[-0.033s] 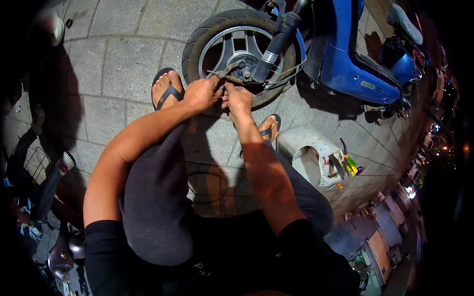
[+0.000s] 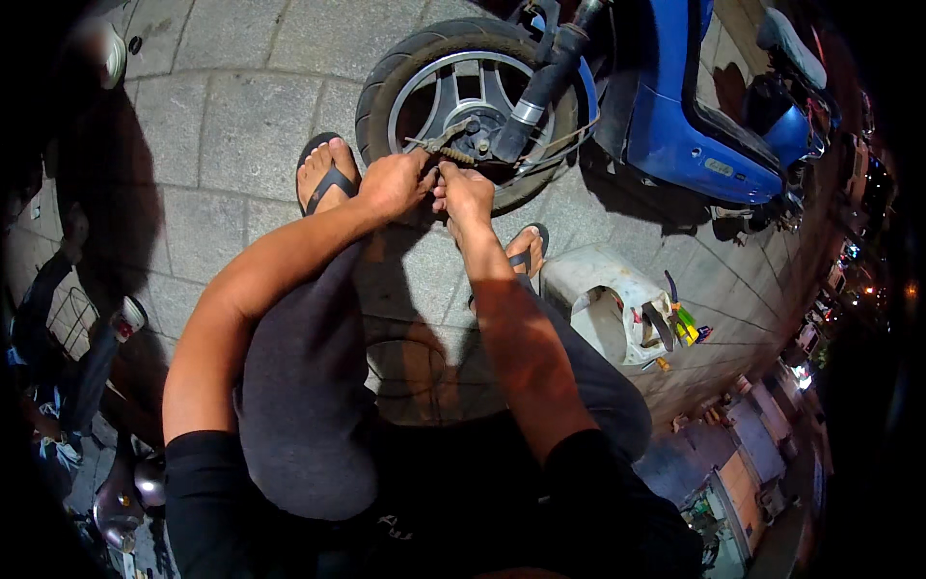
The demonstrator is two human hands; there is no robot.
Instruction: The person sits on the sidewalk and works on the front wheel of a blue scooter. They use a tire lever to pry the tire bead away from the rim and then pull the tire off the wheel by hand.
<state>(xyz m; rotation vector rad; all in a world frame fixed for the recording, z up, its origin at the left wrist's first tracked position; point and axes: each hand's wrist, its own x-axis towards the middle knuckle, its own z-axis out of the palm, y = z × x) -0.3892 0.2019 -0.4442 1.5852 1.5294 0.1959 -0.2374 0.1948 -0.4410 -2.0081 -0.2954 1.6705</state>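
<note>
A scooter wheel (image 2: 393, 104) with a black tyre and spoked silver rim is in front of me, with a dark shock tube (image 2: 535, 96), a brake lever arm and a spring-wrapped cable end (image 2: 455, 154) by its hub. My left hand (image 2: 394, 185) is closed just below that lever, at the lower part of the wheel. My right hand (image 2: 465, 198) faces it in a pinch, fingertips close to the cable end. What either set of fingers grips is too small and hidden to make out.
The blue scooter body (image 2: 680, 145) is at upper right. A cut white plastic container (image 2: 588, 280) holding tools stands by my right foot. My sandalled feet flank the wheel. Another person's leg (image 2: 82, 376) and a wire basket are at far left; lights and clutter line the right.
</note>
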